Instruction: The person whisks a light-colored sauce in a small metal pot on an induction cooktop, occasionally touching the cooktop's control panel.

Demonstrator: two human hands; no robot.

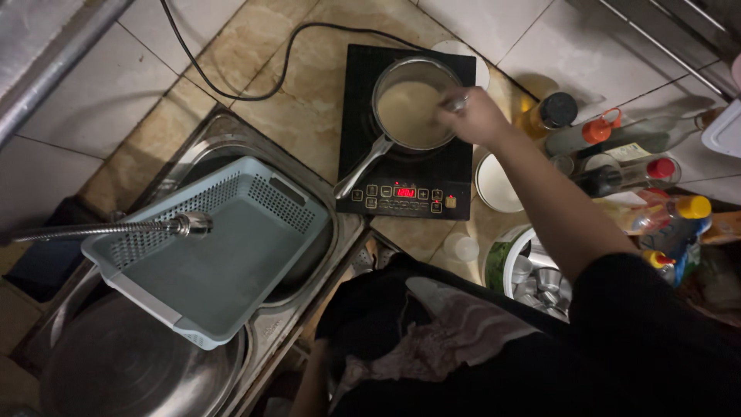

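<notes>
My right hand (475, 116) gripped a spoon (460, 101) over the pan (413, 104) of pale liquid on the black cooker (405, 166) near the table's far edge; my left hand was out of sight.

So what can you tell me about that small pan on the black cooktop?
The small round steel saucepan sits upright on the black flat induction cooktop, holding pale beige liquid. Its long straight metal handle points toward the sink. The right hand hovers over its rim, gripping a metal utensil dipped inside.
</notes>
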